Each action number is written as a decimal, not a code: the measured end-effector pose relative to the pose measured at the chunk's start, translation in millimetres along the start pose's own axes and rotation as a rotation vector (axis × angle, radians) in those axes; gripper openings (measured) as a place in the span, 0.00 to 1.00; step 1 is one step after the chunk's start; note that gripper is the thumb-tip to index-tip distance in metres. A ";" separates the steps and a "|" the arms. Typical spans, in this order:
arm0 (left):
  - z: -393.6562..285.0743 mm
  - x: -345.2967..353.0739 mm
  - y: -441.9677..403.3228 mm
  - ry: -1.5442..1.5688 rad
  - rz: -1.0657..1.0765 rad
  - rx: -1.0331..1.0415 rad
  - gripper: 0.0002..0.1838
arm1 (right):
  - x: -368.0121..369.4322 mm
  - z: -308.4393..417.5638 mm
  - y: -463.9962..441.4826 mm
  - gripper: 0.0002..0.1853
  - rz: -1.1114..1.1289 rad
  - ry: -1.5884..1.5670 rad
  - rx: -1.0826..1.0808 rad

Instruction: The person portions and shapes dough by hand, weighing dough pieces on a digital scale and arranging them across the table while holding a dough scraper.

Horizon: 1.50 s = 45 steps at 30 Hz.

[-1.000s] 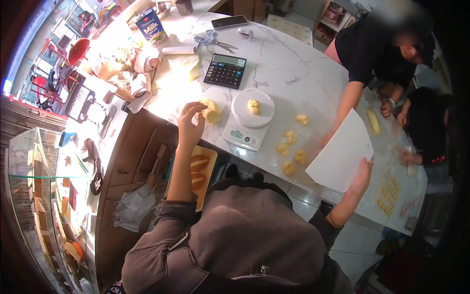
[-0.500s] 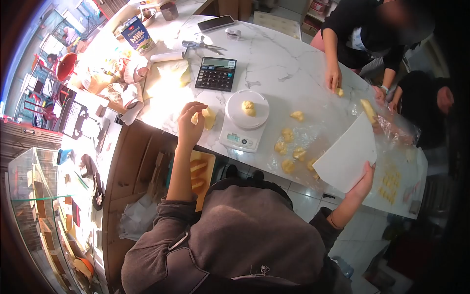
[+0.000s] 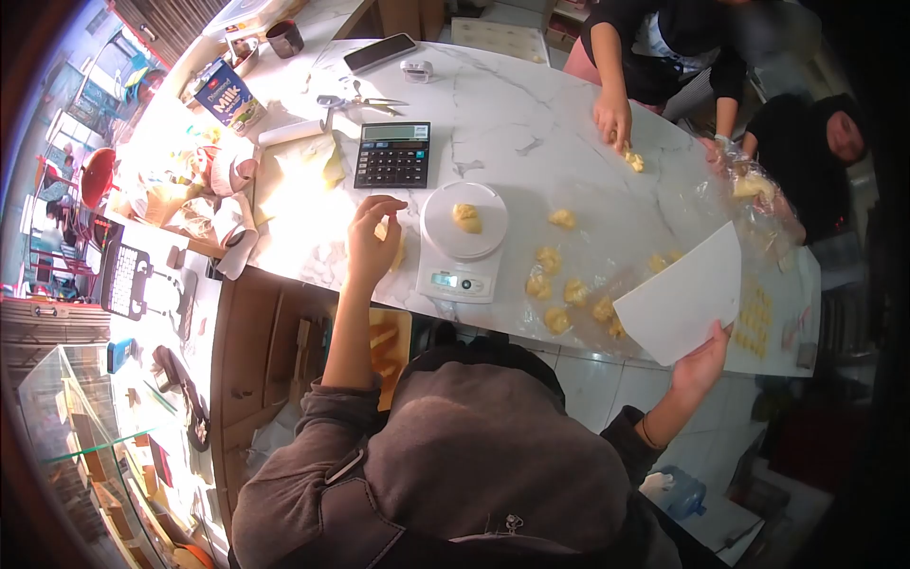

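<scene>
My left hand (image 3: pixel 373 237) is raised left of the white kitchen scale (image 3: pixel 457 270), thumb and fingers pinched together. What they hold, if anything, cannot be made out; a piece of dough (image 3: pixel 399 254) shows partly behind this hand. A yellowish dough lump (image 3: pixel 466 218) rests on the scale's round plate (image 3: pixel 464 248). In my right hand (image 3: pixel 701 363) is a flat white dough scraper (image 3: pixel 684 299), gripped by its lower right edge and tilted over the table's front side. Several dough pieces (image 3: pixel 574 291) lie on clear plastic between the scale and the scraper.
Behind the scale are a calculator (image 3: pixel 392 155), scissors (image 3: pixel 365 100), a phone (image 3: pixel 380 53) and a milk carton (image 3: pixel 227 98). Across the marble-patterned table (image 3: pixel 512 114), a co-worker's hand (image 3: pixel 613 121) touches dough (image 3: pixel 634 162). Another dough piece (image 3: pixel 754 187) is among plastic at the right.
The view has shifted slightly. The dough on the scale looks differently shaped or turned. At the right, the dough strip and plastic have been moved by co-workers. Both my hands keep nearly the same pose.
</scene>
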State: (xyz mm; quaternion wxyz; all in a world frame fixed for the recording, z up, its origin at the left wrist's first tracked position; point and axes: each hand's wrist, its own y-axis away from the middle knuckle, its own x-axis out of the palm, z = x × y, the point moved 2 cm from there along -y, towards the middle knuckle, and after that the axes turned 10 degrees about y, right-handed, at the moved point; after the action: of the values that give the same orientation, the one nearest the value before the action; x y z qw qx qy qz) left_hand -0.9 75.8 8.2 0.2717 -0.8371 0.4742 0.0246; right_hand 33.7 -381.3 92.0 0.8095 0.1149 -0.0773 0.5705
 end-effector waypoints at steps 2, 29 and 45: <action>-2.3 -0.1 -1.3 0.007 0.014 0.005 0.11 | -1.3 -1.2 1.9 0.24 -0.002 -0.006 0.014; 30.2 -46.4 106.2 0.067 -0.363 -0.504 0.08 | 257.3 -83.2 96.8 0.25 1.136 0.837 -0.550; 40.2 -50.1 109.2 -0.253 -0.220 -0.341 0.05 | 308.3 -164.3 151.7 0.28 1.404 1.376 -0.765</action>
State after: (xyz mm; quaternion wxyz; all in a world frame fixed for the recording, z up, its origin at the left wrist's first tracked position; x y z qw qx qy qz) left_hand -107.8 90.1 -58.2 0.1849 -0.9078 0.3312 0.1791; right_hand -6.1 -8.0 27.8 0.1492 -0.5670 0.1747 0.7910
